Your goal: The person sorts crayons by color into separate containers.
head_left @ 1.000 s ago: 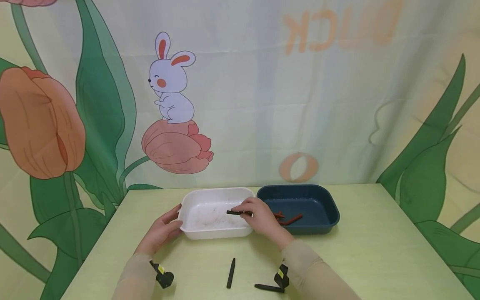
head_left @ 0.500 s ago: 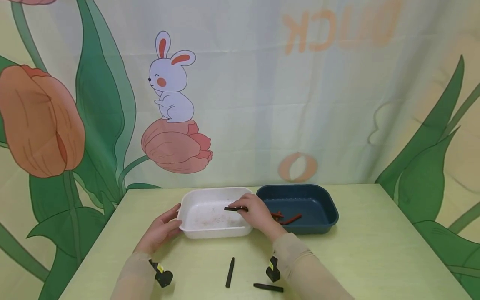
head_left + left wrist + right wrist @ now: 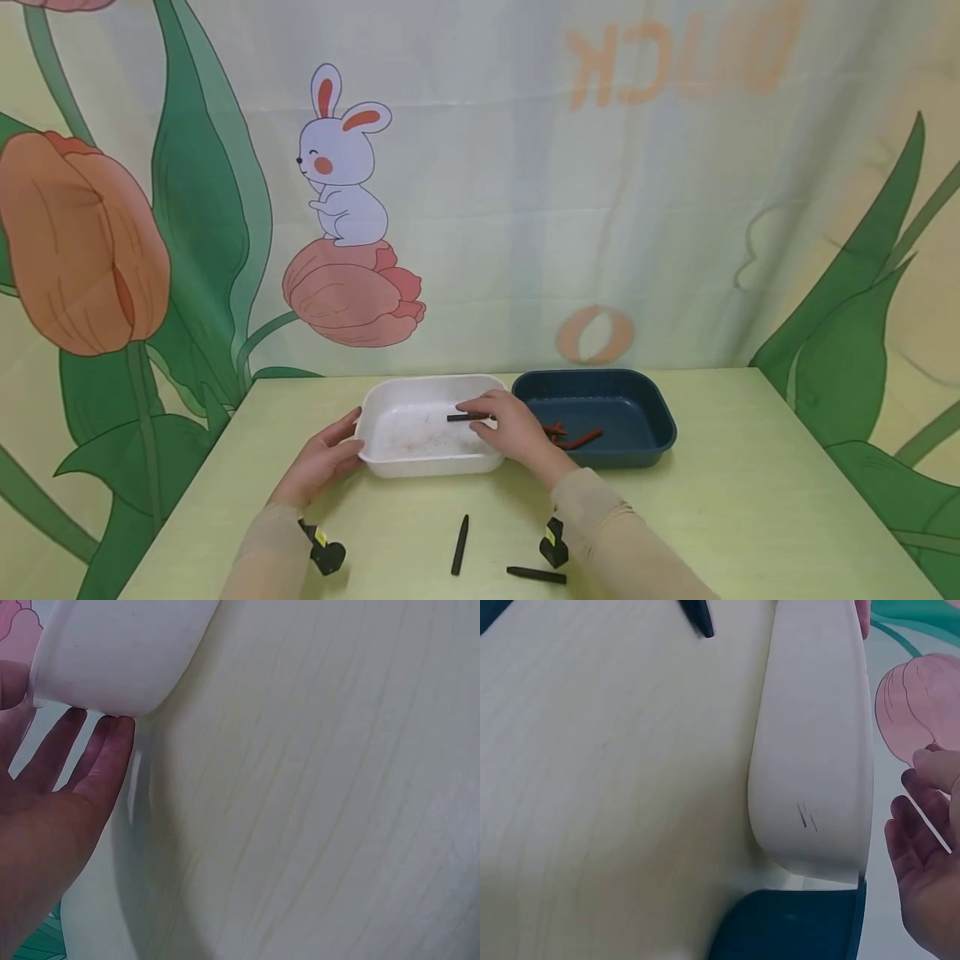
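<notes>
My left hand (image 3: 324, 462) holds the left end of a white plastic tray (image 3: 438, 467). In the left wrist view its thumb is at the rim and its fingers (image 3: 112, 761) lie against the outer wall. Over the tray's right side is my right hand (image 3: 513, 429), thumb and fingers spread apart. A dark crayon (image 3: 461, 417) shows between them, over the tray's inside, apparently loose; whether it touches the tray floor I cannot tell. No crayon shows at the right hand (image 3: 930, 832) in the right wrist view. Dark specks mark the tray floor.
A dark blue tray (image 3: 663, 442) stands against the white tray's right side, with several reddish-brown crayons (image 3: 585, 439) in it. Nearer on the table (image 3: 712, 517) lie one black crayon (image 3: 460, 546) pointing away and another black crayon (image 3: 536, 575) lying crosswise. A printed curtain hangs behind.
My right hand has shifted slightly up and left over the white tray, and its thumb and fingers have parted from the dark crayon. The left hand stays on the tray.
</notes>
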Demonstrator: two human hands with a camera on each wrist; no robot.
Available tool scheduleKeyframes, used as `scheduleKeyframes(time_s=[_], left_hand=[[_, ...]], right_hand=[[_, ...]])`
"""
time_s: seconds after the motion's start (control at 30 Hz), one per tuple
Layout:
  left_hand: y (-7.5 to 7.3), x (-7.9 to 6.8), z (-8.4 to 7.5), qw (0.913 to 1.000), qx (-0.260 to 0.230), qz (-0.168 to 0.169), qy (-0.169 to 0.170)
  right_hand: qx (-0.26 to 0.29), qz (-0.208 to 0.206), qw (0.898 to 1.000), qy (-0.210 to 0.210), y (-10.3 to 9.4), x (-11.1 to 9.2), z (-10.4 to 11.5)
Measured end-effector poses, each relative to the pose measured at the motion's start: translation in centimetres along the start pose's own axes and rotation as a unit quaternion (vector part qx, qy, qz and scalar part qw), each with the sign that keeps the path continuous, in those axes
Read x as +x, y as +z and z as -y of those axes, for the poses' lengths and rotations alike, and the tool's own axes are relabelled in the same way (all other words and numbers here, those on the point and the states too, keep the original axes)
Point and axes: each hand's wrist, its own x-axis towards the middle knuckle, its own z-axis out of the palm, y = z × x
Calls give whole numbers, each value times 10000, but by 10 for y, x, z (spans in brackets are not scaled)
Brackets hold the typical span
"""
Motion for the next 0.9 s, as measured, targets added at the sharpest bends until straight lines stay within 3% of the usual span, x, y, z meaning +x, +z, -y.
scheduleKeyframes(time_s=[0.27,0.53,0.9], left_hand=[[1,0,0,10000,-12,16,18],[0,-2,0,9999,-34,109,112],[-1,-1,1,9997,-116,154,139]], right_hand=[[90,48,9998,-188,-14,-24,4],[215,-190,9974,-662,-26,-53,9],[350,37,9987,-365,-37,-94,6]])
